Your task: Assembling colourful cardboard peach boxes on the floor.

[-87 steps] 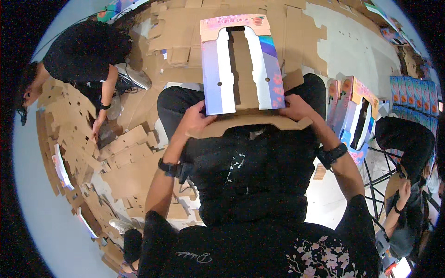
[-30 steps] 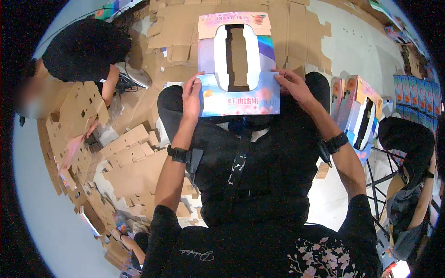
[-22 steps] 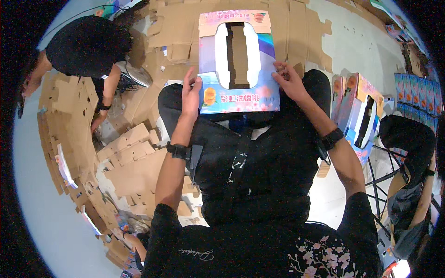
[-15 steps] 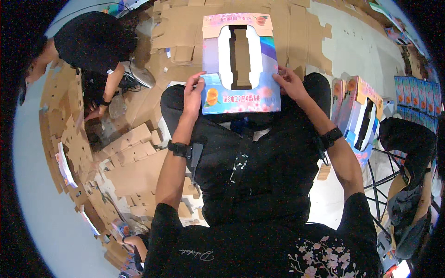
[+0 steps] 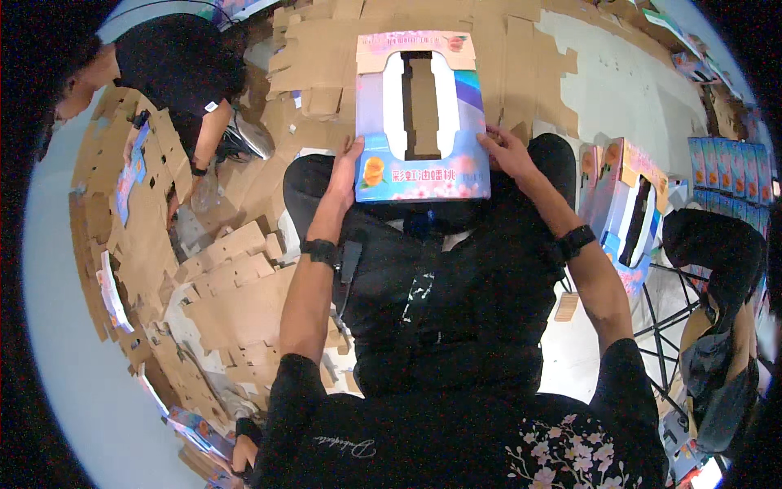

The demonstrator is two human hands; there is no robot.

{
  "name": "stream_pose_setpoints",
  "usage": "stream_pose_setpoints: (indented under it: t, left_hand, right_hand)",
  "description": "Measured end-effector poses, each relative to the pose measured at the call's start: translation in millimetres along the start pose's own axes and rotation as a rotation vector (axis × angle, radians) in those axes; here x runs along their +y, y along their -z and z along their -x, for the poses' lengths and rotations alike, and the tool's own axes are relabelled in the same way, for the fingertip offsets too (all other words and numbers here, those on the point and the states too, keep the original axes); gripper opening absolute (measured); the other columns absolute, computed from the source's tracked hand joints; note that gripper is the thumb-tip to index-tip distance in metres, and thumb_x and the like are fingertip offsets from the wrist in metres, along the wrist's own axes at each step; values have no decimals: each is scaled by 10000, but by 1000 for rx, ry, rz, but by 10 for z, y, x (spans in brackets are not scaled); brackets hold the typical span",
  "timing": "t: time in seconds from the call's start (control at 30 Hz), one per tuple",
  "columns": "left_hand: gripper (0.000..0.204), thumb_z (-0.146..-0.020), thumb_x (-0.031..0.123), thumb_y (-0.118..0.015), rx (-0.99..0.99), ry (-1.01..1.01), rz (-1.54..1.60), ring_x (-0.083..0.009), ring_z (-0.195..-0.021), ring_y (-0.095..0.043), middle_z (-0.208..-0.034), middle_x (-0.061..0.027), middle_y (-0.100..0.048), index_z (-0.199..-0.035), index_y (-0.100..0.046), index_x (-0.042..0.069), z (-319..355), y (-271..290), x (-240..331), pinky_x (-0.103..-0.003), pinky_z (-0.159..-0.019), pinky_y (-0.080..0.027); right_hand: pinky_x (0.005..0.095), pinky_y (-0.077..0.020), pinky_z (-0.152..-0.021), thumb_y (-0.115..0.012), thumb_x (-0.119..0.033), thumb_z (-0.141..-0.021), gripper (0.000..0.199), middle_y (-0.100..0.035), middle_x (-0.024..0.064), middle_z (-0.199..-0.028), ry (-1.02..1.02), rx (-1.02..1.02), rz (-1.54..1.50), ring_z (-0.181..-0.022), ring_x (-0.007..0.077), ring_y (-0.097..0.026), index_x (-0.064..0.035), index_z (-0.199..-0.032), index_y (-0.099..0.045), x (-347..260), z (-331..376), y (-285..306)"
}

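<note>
Over my lap I hold a printed carton [image 5: 419, 187] in blue, pink and purple, with fruit pictures and a long opening in its top. Brown cardboard shows through the white-edged opening. My left hand [image 5: 345, 169] grips the carton's left side near the front corner. On the opposite side, my right hand [image 5: 507, 155] is closed on the edge, thumb on the top face. The fingers under the carton's sides are partly hidden.
Similar cartons [image 5: 627, 208] stand at my right, near a seated person's dark-clothed leg [image 5: 709, 244]. Several more are stacked [image 5: 733, 167] beyond. Flattened cardboard [image 5: 232, 297] covers the floor at left, where a co-worker in black [image 5: 175, 69] bends down. Another person's hand [image 5: 243, 452] shows lower left.
The carton's near flap, raised at its edge before, now lies flatter. My left hand has slid slightly nearer to me. A blue printed piece now shows by the co-worker at left.
</note>
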State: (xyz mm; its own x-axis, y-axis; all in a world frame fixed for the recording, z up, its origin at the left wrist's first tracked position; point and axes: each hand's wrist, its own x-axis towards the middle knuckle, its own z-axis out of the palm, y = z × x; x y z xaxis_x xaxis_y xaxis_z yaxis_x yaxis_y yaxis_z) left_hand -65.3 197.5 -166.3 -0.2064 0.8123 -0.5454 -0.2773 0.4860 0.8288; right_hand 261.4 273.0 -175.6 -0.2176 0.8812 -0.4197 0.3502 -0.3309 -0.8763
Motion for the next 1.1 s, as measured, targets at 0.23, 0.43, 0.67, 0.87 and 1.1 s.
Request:
stream_pose_setpoints:
  t: [0.23,0.43,0.67,0.87,1.1]
  left_hand:
    - [717,-913,331,-660,-88,98,197,-255,-1215,-530,-1349,-135,-526,-1463,-308,33,275,-10,185,-408,-1035,-429]
    - [854,-797,173,-794,93,-109,210,-259,-1203,-495,-1392,-142,-411,-1442,-249,54,573,-122,255,-436,-983,-453]
    - [974,-728,69,-814,-123,-509,106,-277,-1259,-395,-1375,-131,-315,-1437,-146,80,1219,-1217,449,-433,-1022,-439]
    - [923,-770,298,-842,-528,-557,-240,-278,-1277,-436,-1315,-143,-434,-1420,-233,57,1294,-1521,578,-439,-1022,-423]
    - [442,-930,121,-655,-189,-471,-310,-177,-1152,-574,-1216,-93,-620,-1320,-466,29,1011,-251,605,-342,-1012,-437]
  right_hand:
    - [303,-527,-790,-659,-282,-942,510,-686,97,-1082,-51,-55,-251,-901,159,-630,1,-1349,-539,-65,97,18]
    - [360,-490,-896,-651,-192,-903,506,-638,163,-1143,484,265,353,-978,256,-610,-9,-1353,-512,-704,425,-144]
    - [451,-452,-993,-648,-349,-912,689,-573,315,-1235,593,402,381,-1126,428,-589,97,-1374,-396,-1597,1143,-303]
    - [293,-505,-817,-628,-222,-968,311,-678,102,-999,464,795,385,-887,163,-602,25,-1157,-621,-1211,1506,775]
    - [229,-461,-771,-581,-253,-1002,360,-651,34,-983,234,1040,410,-874,82,-570,54,-1186,-626,171,2076,2217]
